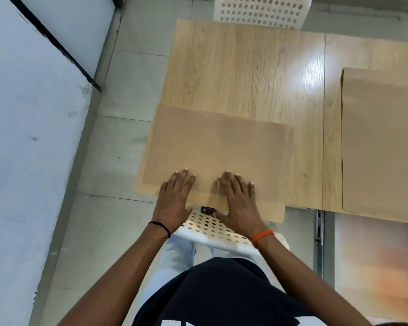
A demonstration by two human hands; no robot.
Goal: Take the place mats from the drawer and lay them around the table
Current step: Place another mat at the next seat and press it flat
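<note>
Two flat hands press a place mat onto the near-left corner of the wooden table.

The wooden table (pixel 245 74) carries no readable writing, nor does anything on it. On the table's right side lies a second place mat (pixel 382 142), well apart from the first. The place mat (pixel 217 151) overhangs the table's near edge, above a white perforated chair (pixel 212 229). The left hand (pixel 174 198) and right hand (pixel 238 201) lie open, fingers spread, palms down on the mat's near edge. The table's far half is bare.
</note>
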